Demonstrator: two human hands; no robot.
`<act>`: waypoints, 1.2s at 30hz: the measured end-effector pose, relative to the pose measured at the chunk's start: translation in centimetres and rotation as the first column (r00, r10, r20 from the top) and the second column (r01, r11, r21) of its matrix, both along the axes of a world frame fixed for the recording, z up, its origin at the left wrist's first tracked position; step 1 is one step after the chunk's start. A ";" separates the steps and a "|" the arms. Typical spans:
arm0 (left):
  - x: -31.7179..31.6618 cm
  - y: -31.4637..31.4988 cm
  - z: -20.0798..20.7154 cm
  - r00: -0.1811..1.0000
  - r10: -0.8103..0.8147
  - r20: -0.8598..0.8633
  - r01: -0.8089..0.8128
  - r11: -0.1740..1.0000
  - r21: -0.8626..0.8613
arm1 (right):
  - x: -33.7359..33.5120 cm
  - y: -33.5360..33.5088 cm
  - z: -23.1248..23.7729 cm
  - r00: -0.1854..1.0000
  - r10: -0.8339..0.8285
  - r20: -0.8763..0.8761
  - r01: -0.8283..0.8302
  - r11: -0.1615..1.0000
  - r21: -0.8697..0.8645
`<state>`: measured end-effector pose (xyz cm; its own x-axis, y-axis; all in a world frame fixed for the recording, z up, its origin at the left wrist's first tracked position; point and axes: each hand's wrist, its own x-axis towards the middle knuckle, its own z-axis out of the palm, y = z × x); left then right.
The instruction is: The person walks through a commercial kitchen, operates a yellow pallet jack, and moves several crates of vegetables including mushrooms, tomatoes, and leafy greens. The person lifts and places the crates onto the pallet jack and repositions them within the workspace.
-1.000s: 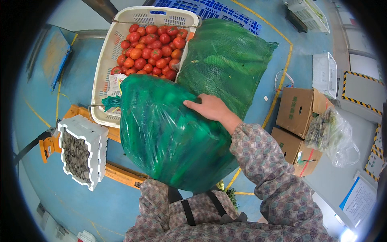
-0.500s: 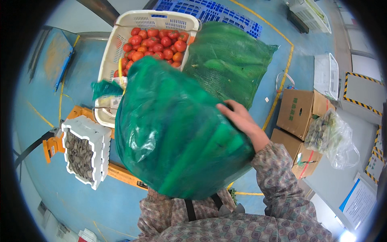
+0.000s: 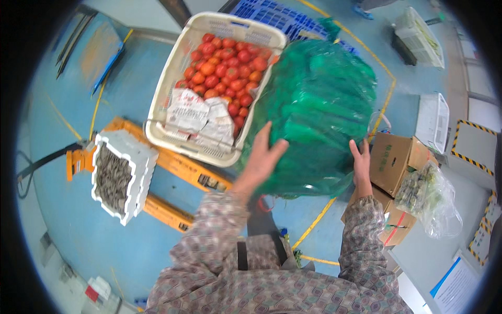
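Observation:
A bulging green plastic bag (image 3: 324, 110) of long green produce rests beside the tomato crate, on the spot of another green sack that it now mostly hides. Its bunched, tied end points away from me. My left hand (image 3: 263, 159) is at the bag's near left side, thumb and forefinger spread wide. At the near right side, my right hand (image 3: 361, 165) touches or nearly touches the plastic, fingers apart. Neither hand grips it. Red tomatoes (image 3: 225, 68) fill the cream crate (image 3: 162, 91), with crumpled printed paper (image 3: 196, 112) over the near part.
Orange pallet-truck forks (image 3: 180, 165) run below the crate, with a white foam box (image 3: 138, 172) of greyish contents on them. Cardboard boxes (image 3: 389, 157) and a clear bag of produce (image 3: 434, 199) stand at right. Behind lies a blue pallet (image 3: 272, 15). Another person's foot (image 3: 363, 11) shows far off.
The green bag went from in front of me to far right, onto the other sack. My left hand, hidden before, now shows. My right hand slid to the bag's near right side.

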<state>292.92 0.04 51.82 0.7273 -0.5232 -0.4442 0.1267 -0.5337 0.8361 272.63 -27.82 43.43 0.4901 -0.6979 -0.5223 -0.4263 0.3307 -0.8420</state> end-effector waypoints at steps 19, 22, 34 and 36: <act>-21.4 53.5 -9.4 0.755 0.653 -0.057 -0.460 0.590 0.664 | 23.3 31.2 -0.5 0.652 0.753 -0.094 -0.656 0.497 -0.568; -26.6 67.4 -8.5 0.700 0.708 0.096 -0.536 0.432 0.725 | 27.6 38.6 -9.3 0.586 0.770 -0.252 -0.801 0.503 -0.323; -37.4 82.1 -9.6 0.549 0.821 -0.158 -0.540 0.493 0.682 | 22.0 32.1 -14.0 0.516 0.605 -0.606 -0.856 0.375 -0.356; -37.3 83.5 -10.9 0.480 0.846 -0.230 -0.570 0.501 0.652 | 21.1 34.0 -12.3 0.325 0.627 -0.708 -0.893 -0.042 -0.448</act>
<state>255.61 83.57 40.89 0.3510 0.4342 -0.8296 0.9226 -0.3119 0.2271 293.72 6.21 31.16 0.9449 -0.0694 -0.3201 -0.1726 -0.9360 -0.3066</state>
